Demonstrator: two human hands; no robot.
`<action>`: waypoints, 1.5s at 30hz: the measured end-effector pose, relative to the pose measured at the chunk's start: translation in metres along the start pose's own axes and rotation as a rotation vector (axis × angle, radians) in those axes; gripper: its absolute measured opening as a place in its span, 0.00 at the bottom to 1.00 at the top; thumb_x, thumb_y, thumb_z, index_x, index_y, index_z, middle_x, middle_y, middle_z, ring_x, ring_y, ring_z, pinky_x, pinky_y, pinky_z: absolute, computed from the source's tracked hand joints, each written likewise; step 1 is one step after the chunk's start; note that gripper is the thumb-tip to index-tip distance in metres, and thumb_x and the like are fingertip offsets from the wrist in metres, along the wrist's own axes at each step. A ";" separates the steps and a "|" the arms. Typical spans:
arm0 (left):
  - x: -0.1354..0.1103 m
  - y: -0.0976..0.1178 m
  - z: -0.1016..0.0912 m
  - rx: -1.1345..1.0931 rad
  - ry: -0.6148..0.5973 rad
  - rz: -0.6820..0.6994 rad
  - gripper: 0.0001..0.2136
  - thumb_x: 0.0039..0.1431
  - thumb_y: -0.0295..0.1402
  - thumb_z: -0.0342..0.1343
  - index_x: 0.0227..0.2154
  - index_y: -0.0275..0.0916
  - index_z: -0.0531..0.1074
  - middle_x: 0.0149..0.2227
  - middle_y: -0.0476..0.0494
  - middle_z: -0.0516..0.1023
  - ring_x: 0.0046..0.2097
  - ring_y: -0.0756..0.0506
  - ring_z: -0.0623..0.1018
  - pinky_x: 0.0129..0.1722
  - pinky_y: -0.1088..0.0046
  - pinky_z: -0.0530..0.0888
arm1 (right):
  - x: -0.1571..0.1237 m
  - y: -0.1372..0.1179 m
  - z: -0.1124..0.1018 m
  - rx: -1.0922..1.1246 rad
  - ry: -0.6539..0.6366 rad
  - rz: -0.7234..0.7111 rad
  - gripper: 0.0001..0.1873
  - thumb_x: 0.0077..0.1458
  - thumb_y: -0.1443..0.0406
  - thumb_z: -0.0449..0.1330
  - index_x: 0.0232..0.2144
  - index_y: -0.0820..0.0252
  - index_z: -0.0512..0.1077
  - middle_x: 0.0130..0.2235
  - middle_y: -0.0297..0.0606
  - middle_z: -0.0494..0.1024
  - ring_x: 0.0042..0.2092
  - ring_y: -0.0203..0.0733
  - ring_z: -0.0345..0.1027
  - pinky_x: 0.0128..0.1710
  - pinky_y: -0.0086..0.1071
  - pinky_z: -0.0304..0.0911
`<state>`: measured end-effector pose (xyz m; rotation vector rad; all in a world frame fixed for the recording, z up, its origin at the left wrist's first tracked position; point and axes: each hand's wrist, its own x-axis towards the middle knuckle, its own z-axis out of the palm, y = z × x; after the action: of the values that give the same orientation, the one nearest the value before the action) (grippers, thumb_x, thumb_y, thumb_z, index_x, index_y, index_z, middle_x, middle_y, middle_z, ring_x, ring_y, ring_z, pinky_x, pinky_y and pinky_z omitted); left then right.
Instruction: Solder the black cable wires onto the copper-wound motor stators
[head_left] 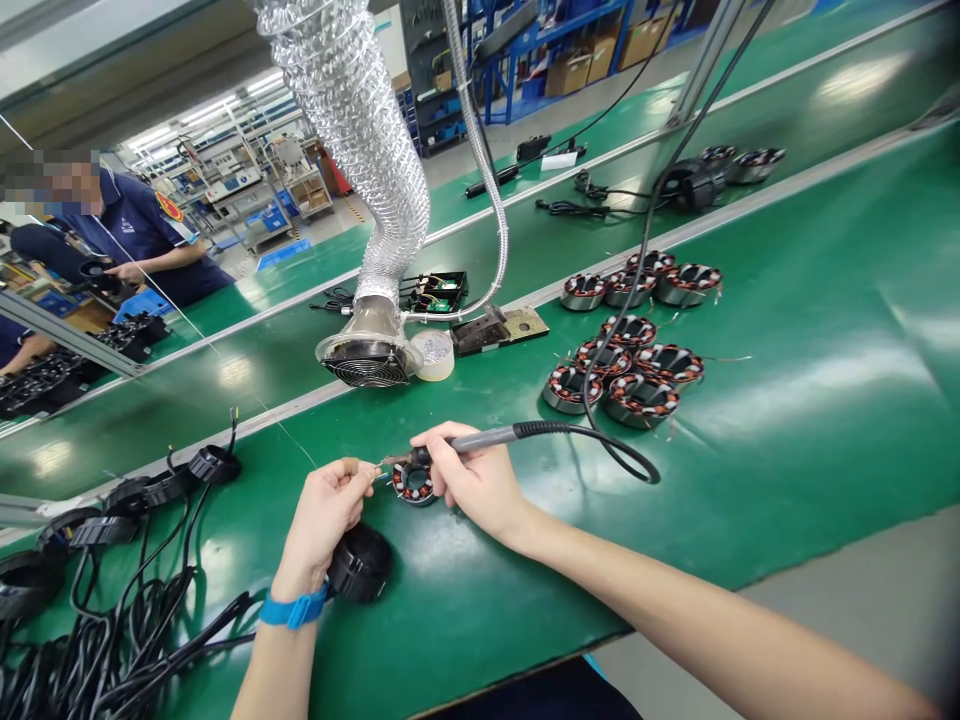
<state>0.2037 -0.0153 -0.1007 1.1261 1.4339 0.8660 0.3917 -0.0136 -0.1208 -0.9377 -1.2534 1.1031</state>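
1. A small motor stator (413,482) with red and white coils lies flat on the green bench (757,480). It sits on the near side, just past the person's two hands and between them

2. The right hand (472,480) holds a soldering iron (480,439) like a pen. The fingers curl and press on its grey handle, and its thin tip points left, just over the stator. Its black cord (600,437) loops off to the right

3. The left hand (326,522) is pinched shut, with thumb and fingers pressed together by the iron's tip. A very thin wire (285,437) seems to run from this pinch toward the far left, but the fingers hide what they hold

4. A good way to work here would be to keep both hands slow and steady, and keep the hot tip off the coils

5. Both arms reach in from the near side. The left arm bends up, with a blue wrist strap (294,607), and the right arm stretches long from the near right

6. A round black part (360,563) sits just by the left wrist, and black cables (97,640) lie in a heap on the near left. More stators (630,350) sit to the far right, near a silver hose (360,170) and a roll of tape (433,355)
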 end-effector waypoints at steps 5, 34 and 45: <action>-0.001 0.000 0.001 0.002 0.013 -0.002 0.20 0.46 0.46 0.67 0.27 0.33 0.71 0.20 0.54 0.66 0.16 0.60 0.54 0.16 0.80 0.48 | 0.002 -0.002 0.000 0.051 0.014 0.038 0.16 0.60 0.57 0.54 0.33 0.63 0.73 0.15 0.28 0.68 0.13 0.30 0.58 0.12 0.22 0.54; -0.003 0.009 0.006 0.038 0.030 -0.011 0.20 0.45 0.49 0.66 0.24 0.35 0.70 0.14 0.59 0.58 0.15 0.58 0.52 0.16 0.79 0.48 | 0.000 -0.002 -0.001 -0.098 -0.046 -0.126 0.13 0.63 0.61 0.51 0.33 0.61 0.73 0.17 0.28 0.69 0.16 0.31 0.61 0.16 0.25 0.59; -0.003 0.009 0.005 0.040 0.034 -0.014 0.20 0.45 0.48 0.66 0.24 0.35 0.70 0.15 0.58 0.59 0.15 0.59 0.52 0.16 0.79 0.48 | -0.001 -0.003 -0.002 -0.111 -0.030 -0.153 0.13 0.62 0.62 0.52 0.34 0.61 0.74 0.18 0.29 0.71 0.18 0.33 0.66 0.20 0.25 0.63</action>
<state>0.2106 -0.0157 -0.0925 1.1341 1.4911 0.8536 0.3945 -0.0150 -0.1181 -0.8948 -1.3988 0.9380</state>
